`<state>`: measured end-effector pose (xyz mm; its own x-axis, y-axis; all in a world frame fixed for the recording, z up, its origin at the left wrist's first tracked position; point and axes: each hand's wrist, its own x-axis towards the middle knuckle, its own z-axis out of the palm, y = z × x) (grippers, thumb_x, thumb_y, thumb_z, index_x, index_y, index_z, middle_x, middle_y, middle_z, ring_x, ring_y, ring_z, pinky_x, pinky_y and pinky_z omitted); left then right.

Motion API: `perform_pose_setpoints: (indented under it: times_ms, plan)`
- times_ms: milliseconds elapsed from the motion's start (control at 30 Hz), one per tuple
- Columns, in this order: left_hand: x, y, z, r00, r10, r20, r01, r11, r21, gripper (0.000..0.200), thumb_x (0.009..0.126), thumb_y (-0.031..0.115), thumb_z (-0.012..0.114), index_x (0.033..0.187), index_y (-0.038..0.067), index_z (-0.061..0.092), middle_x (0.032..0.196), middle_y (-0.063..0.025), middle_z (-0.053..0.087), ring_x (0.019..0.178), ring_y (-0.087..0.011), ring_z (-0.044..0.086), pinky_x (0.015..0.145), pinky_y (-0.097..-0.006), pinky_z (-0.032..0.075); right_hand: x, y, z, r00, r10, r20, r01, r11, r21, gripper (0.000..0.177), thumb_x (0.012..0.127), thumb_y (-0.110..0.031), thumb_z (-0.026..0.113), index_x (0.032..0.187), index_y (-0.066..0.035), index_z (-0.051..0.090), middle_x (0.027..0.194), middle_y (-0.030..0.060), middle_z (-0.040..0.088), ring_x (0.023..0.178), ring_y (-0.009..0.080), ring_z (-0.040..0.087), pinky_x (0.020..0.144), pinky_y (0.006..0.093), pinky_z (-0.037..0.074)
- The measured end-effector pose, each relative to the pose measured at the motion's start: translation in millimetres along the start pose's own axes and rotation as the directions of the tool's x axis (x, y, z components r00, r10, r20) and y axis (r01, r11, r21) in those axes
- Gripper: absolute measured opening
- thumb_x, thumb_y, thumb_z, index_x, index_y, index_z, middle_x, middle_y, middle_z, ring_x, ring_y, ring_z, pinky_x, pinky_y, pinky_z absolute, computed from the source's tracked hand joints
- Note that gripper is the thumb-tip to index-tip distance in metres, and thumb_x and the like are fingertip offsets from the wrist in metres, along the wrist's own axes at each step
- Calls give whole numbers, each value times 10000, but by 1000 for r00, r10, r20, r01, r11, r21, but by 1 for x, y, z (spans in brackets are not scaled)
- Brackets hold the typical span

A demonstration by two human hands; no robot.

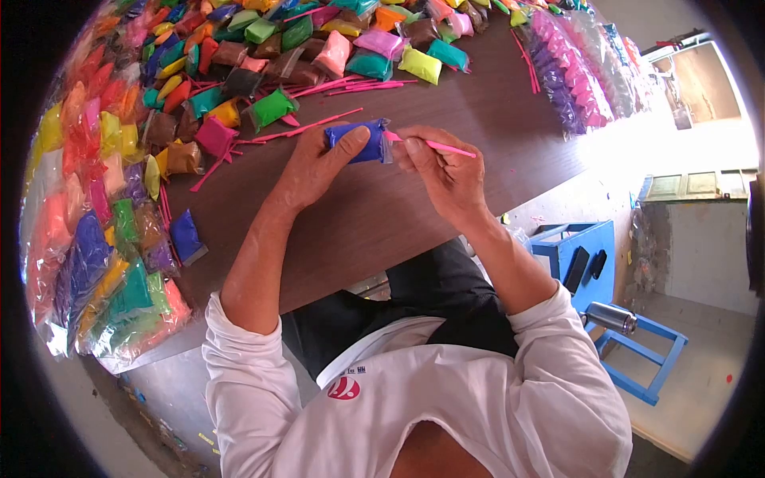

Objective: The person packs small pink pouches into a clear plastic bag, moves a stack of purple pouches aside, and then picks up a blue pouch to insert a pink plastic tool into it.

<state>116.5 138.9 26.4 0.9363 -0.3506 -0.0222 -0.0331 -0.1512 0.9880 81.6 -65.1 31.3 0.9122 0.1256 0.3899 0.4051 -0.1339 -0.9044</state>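
Note:
My left hand (319,163) is closed around a small blue packet (370,145) in a clear wrapper, thumb across its front. In my right hand (443,171) is a thin pink plastic stick (446,146), pinched between thumb and fingers. The stick's left end meets the clear edge of the blue packet; whether it goes inside cannot be made out. Both hands are above the brown table (382,207). Behind them lie more pink sticks (366,85) and a green packet (273,110).
A large heap of coloured packets (263,32) covers the table's back and left. Long bags of purple and pink pieces (570,76) lie at the back right. On the right, a blue stool (594,239) and a metal flask (612,318) stand below table height.

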Motion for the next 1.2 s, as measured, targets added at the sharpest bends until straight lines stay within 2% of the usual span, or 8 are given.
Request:
perform_pose_setpoints:
  times_ms: [200, 333, 433, 533, 833, 900, 1033, 1200]
  plan:
    - [4, -10, 2, 998, 57, -8, -58, 996, -73, 471, 927, 498, 610, 959, 33, 672, 821, -9, 610, 755, -80, 527, 664, -259, 438, 5, 3, 5, 998, -49, -43, 46, 996, -77, 139, 961, -63, 582, 1060, 15, 642, 769, 54, 648, 695, 98, 605, 627, 242, 515]
    - [2, -13, -2, 999, -50, -8, 50, 999, -14, 458, 944, 496, 582, 1001, 53, 684, 886, 12, 631, 813, -71, 536, 749, -251, 446, 5, 7, 9, 993, -81, -85, 74, 994, -86, 148, 969, -76, 573, 1058, 19, 643, 787, 61, 661, 691, 92, 607, 617, 239, 507]
    - [1, -5, 2, 1000, -20, -22, 19, 998, -66, 458, 941, 493, 589, 1027, 50, 667, 896, 7, 626, 825, -74, 537, 746, -251, 446, 6, 11, 6, 994, 50, -96, -39, 993, 114, 194, 986, -139, 562, 1068, 16, 643, 811, 60, 668, 697, 96, 610, 615, 241, 504]
    - [1, -4, 2, 1000, 22, -9, -23, 996, -91, 475, 936, 485, 600, 1081, 35, 636, 918, -4, 612, 848, -76, 532, 743, -252, 450, 11, 13, -1, 952, 302, -54, -266, 900, 345, 244, 996, -197, 552, 1085, 11, 642, 835, 62, 673, 714, 110, 615, 621, 245, 505]
    - [3, -9, 2, 999, 42, -9, -43, 997, -62, 469, 935, 507, 589, 973, 45, 658, 835, 15, 592, 791, -74, 514, 709, -261, 440, 14, 25, -6, 918, 376, 127, -370, 697, 614, 266, 995, -247, 553, 1076, -13, 651, 856, 68, 679, 706, 115, 605, 628, 273, 490]
    - [3, -13, -1, 1000, -20, -4, 20, 999, 28, 483, 931, 522, 586, 934, 46, 663, 801, 19, 582, 770, -74, 504, 688, -265, 431, 13, 25, -8, 919, 378, 116, -373, 732, 569, 263, 994, -250, 554, 1067, -16, 651, 849, 66, 675, 702, 114, 601, 625, 272, 489]
    - [4, -10, -1, 999, 28, 31, -27, 999, -20, 495, 927, 532, 584, 924, 44, 663, 793, 17, 580, 764, -77, 499, 677, -270, 424, 13, 25, -9, 930, 355, 93, -349, 779, 521, 254, 996, -240, 553, 1054, -13, 649, 830, 58, 665, 697, 107, 596, 618, 263, 491]
    - [3, -5, 1, 999, 42, -10, -42, 998, -54, 493, 930, 522, 586, 992, 36, 647, 852, 2, 593, 791, -78, 512, 711, -262, 440, 13, 15, 1, 962, 271, -30, -249, 916, 315, 239, 997, -212, 552, 1052, 3, 643, 823, 51, 662, 702, 98, 599, 624, 251, 502]
